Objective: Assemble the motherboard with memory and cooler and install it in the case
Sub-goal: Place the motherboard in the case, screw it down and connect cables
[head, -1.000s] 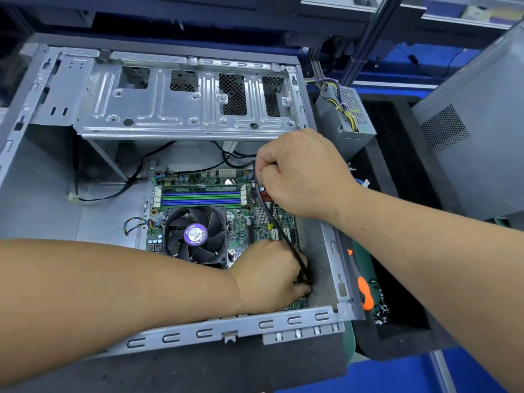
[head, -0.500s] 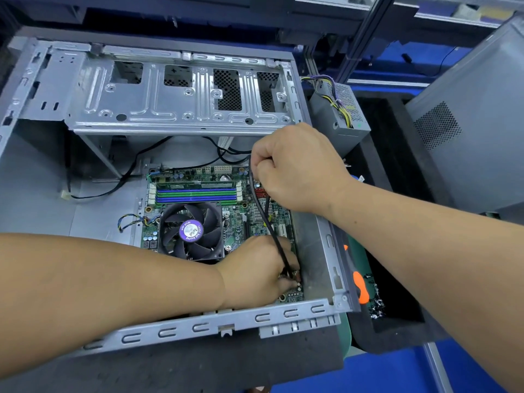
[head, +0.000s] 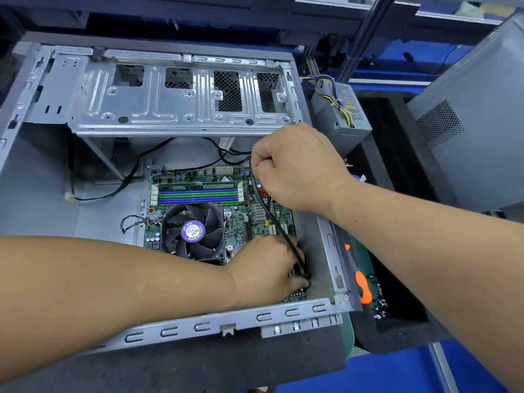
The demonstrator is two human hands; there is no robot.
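Note:
The green motherboard (head: 241,222) lies inside the open grey case (head: 181,327). It carries a black cooler fan (head: 194,232) with a purple label and memory (head: 198,186) in blue and green slots. A thin black cable (head: 272,219) runs across the board's right side. My right hand (head: 297,168) grips its upper stretch in a fist above the board. My left hand (head: 269,272) pinches the cable's lower end at the board's near right corner, against the case wall. The plug itself is hidden by my fingers.
A metal drive cage (head: 181,100) spans the back of the case. A grey power supply (head: 340,114) with coloured wires sits outside at the right. An orange-handled screwdriver (head: 361,287) and several screws lie in a black foam tray (head: 402,154). Another grey case panel (head: 476,131) stands far right.
Both hands stay on the cable at nearly the same spots; my left hand has shifted its fingers slightly at the board's corner. The camera view moved a little.

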